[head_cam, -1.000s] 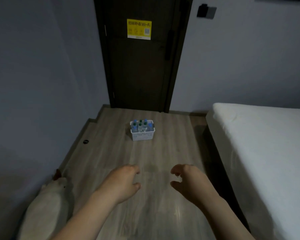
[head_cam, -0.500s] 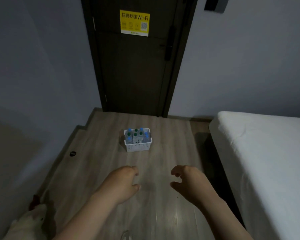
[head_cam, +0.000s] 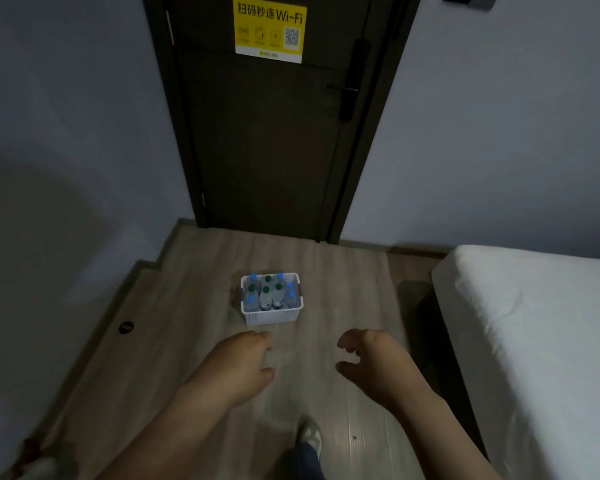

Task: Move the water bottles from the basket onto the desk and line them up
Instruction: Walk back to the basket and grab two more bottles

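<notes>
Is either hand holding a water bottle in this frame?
No, the left hand and right hand are both empty, short of the white basket where the bottles stand.

Yellow sign (head_cam: 269, 28) (on door (head_cam: 267, 140)): "扫码秒连 Wi-Fi"

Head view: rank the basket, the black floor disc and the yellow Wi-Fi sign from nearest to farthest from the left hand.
1. Basket, just ahead of the left hand.
2. Black floor disc, off left by the wall.
3. Yellow Wi-Fi sign, high on the door.
</notes>
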`<action>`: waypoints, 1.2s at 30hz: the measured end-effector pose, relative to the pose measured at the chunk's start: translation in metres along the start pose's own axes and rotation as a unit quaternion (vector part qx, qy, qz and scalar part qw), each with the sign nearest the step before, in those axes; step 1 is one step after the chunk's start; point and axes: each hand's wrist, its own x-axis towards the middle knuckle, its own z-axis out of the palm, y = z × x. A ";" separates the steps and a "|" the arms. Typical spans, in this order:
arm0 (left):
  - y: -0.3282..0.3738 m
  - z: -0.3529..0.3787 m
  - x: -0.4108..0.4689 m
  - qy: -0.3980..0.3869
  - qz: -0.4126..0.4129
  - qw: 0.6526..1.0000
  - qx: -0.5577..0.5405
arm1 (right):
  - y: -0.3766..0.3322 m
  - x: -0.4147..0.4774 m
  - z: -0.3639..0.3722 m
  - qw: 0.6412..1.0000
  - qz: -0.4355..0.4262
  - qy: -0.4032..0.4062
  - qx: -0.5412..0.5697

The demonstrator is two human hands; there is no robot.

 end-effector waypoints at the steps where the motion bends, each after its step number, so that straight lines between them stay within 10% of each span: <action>1: 0.000 -0.002 0.015 0.005 -0.003 1.000 -0.001 | 0.006 0.016 -0.005 1.000 -0.005 -0.002 -0.002; 36: -0.105 -0.035 0.410 -0.077 -0.154 0.980 -0.097 | 0.070 0.480 -0.045 0.981 -0.065 -0.173 -0.055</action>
